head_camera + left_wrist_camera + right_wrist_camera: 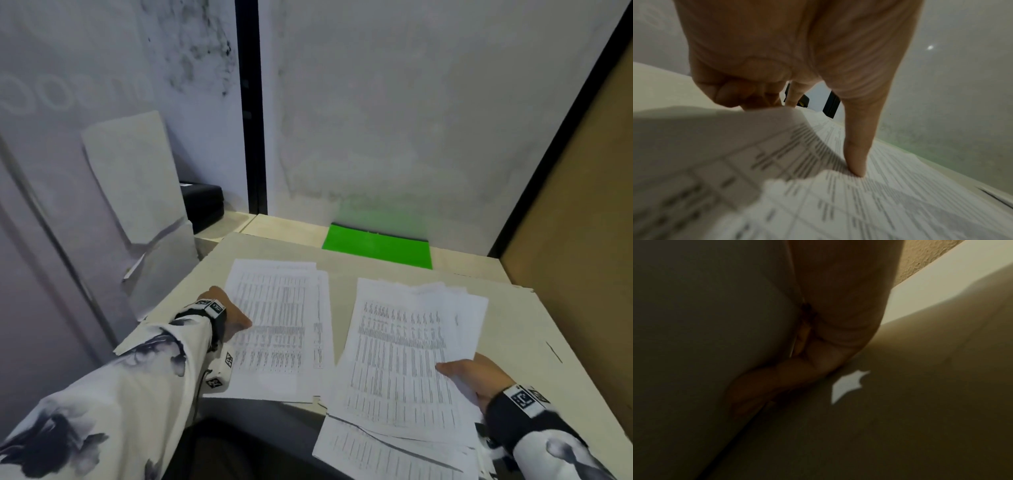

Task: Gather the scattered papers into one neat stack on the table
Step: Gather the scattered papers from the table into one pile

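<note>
Left wrist alone shows left hand (pixel 789 53) pinching papers (pixel 838 203).

Matt printed paper sheets (pixel 281 318) on a smooth, pale table (pixel 534 329).

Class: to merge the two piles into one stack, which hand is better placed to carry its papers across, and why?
Right, probably. The right hand already grips the right pile, lifted above other sheets. The left hand only pinches the edge of the left pile, which lies flat on the table.

Evenly, softly lit from the head view, with bent, smeared edges. Blurred close up at the left wrist. Dark, murky and noisy at the right wrist.
</note>
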### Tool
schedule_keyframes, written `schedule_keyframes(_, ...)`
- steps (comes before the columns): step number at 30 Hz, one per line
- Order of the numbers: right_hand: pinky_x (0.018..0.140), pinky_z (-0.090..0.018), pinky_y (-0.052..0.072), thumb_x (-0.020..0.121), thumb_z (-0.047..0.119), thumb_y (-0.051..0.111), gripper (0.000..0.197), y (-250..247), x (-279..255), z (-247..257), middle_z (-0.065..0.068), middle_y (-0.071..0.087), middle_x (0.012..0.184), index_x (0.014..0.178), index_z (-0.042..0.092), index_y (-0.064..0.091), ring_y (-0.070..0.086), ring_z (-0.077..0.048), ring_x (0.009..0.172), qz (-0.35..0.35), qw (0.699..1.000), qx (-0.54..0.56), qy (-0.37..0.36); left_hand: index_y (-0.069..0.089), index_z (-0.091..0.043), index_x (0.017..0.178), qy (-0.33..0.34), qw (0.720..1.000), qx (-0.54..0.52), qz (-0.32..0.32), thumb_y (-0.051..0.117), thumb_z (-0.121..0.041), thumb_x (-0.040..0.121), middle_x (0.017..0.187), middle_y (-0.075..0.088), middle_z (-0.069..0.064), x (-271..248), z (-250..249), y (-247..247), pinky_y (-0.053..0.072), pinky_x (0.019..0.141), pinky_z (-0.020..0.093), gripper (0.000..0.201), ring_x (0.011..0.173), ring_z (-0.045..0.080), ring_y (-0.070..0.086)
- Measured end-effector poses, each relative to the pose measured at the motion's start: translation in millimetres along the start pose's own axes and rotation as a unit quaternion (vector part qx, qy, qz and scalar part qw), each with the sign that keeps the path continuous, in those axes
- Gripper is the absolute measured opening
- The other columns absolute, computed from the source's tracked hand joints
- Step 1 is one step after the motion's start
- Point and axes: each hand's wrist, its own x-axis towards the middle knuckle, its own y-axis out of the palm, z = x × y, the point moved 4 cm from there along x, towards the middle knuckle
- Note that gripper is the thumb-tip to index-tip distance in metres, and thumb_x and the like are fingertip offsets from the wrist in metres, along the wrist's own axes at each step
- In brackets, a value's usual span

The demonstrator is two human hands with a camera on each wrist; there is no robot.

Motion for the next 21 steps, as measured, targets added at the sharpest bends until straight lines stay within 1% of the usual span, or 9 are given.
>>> schedule_keyframes(2, 0.114, -0.046, 0.039, 0.051, 0.016, 0.098, 0.097, -1.8, 7.0, -4.6, -0.018, 0.064, 0.137, 0.136, -0.006, 0.057, 0.062, -0.034, 0.119, 0.002, 1.0, -0.016, -0.001, 0.07, -0.011, 0.077, 0.015, 1.0, -0.01, 0.008, 0.085, -0.038, 0.055, 0.068, 0.068, 0.002, -6.1, -6.6, 1.7, 0.046, 0.052, 0.019, 0.037, 0.058, 0.019, 0.065)
schedule_keyframes(3, 0.114, -0.047, 0.04, 0.05, 0.017, 0.099, 0.097, -1.5, 9.2, -5.4, -0.017, 0.065, 0.135, 0.135, -0.005, 0.058, 0.063, -0.035, 0.12, 0.005, 1.0, -0.024, 0.006, 0.068, -0.011, 0.072, 0.014, 1.0, -0.018, 0.016, 0.082, -0.037, 0.056, 0.065, 0.065, 0.001, -6.7, -7.5, 2.9, 0.045, 0.052, 0.019, 0.033, 0.055, 0.02, 0.06)
schedule_keyframes(6, 0.115, -0.045, 0.038, 0.083, -0.007, 0.072, 0.056, 0.4, 6.0, -1.2, -0.013, 0.064, 0.134, 0.137, -0.005, 0.055, 0.06, -0.035, 0.122, 0.005, 0.999, -0.032, 0.018, 0.066, -0.011, 0.072, 0.013, 0.999, -0.042, 0.018, 0.075, -0.038, 0.059, 0.067, 0.064, 0.001, 0.9, -8.0, 5.3, 0.046, 0.056, 0.022, 0.031, 0.057, 0.021, 0.058)
schedule_keyframes(10, 0.117, -0.047, 0.037, 0.084, -0.007, 0.07, 0.055, -1.8, 8.1, -2.1, -0.012, 0.063, 0.136, 0.137, -0.004, 0.056, 0.059, -0.034, 0.124, -0.01, 0.997, -0.065, 0.028, 0.075, -0.015, 0.104, 0.057, 0.996, -0.066, 0.02, 0.072, -0.049, 0.071, 0.102, 0.069, 0.0, 16.5, -5.5, 9.8, 0.048, 0.076, 0.027, 0.048, 0.085, 0.024, 0.062)
schedule_keyframes(12, 0.117, -0.048, 0.036, 0.085, -0.007, 0.07, 0.051, -1.8, 8.9, -2.6, -0.012, 0.063, 0.136, 0.135, -0.004, 0.057, 0.058, -0.035, 0.125, -0.018, 0.996, -0.077, 0.034, 0.073, -0.008, 0.106, 0.071, 0.985, -0.154, 0.025, 0.075, -0.028, 0.076, 0.11, 0.073, 0.014, 21.5, -7.9, 8.2, 0.052, 0.076, 0.031, 0.036, 0.094, 0.033, 0.068)
schedule_keyframes(14, 0.118, -0.049, 0.035, 0.085, -0.007, 0.07, 0.052, -1.5, 10.2, -2.2, -0.011, 0.062, 0.135, 0.135, -0.006, 0.056, 0.057, -0.036, 0.127, -0.021, 0.996, -0.084, 0.034, 0.059, -0.007, 0.13, 0.086, 0.971, -0.218, 0.039, 0.074, -0.012, 0.081, 0.127, 0.066, 0.018, 22.4, -14.1, 4.9, 0.052, 0.071, 0.029, 0.052, 0.106, 0.036, 0.065)
schedule_keyframes(16, 0.117, -0.048, 0.036, 0.087, -0.011, 0.067, 0.048, -2.0, 14.3, -2.8, -0.012, 0.063, 0.131, 0.134, -0.01, 0.056, 0.058, -0.038, 0.125, -0.023, 0.996, -0.078, 0.028, 0.043, -0.016, 0.145, 0.124, 0.958, -0.247, 0.07, 0.072, -0.006, 0.083, 0.138, 0.059, 0.011, 16.4, -24.1, 2.9, 0.056, 0.076, 0.03, 0.069, 0.112, 0.032, 0.061)
schedule_keyframes(18, 0.116, -0.048, 0.036, 0.087, -0.016, 0.063, 0.045, 0.3, 14.6, -3.2, -0.019, 0.062, 0.135, 0.131, -0.014, 0.056, 0.058, -0.04, 0.123, -0.021, 0.997, -0.064, 0.025, 0.045, -0.026, 0.14, 0.179, 0.951, -0.24, 0.074, 0.066, 0.0, 0.083, 0.134, 0.06, 0.007, 10.3, -33.8, -2.7, 0.058, 0.09, 0.041, 0.066, 0.115, 0.03, 0.06)
schedule_keyframes(21, 0.117, -0.046, 0.033, 0.088, -0.02, 0.059, 0.044, 0.4, 11.8, -2.4, -0.018, 0.06, 0.134, 0.131, -0.017, 0.054, 0.057, -0.038, 0.122, -0.021, 0.999, -0.026, 0.022, 0.05, -0.031, 0.132, 0.241, 0.942, -0.229, 0.044, 0.063, 0.003, 0.084, 0.128, 0.062, 0.003, -2.9, -46.4, -21.3, 0.055, 0.09, 0.036, 0.061, 0.113, 0.025, 0.059)
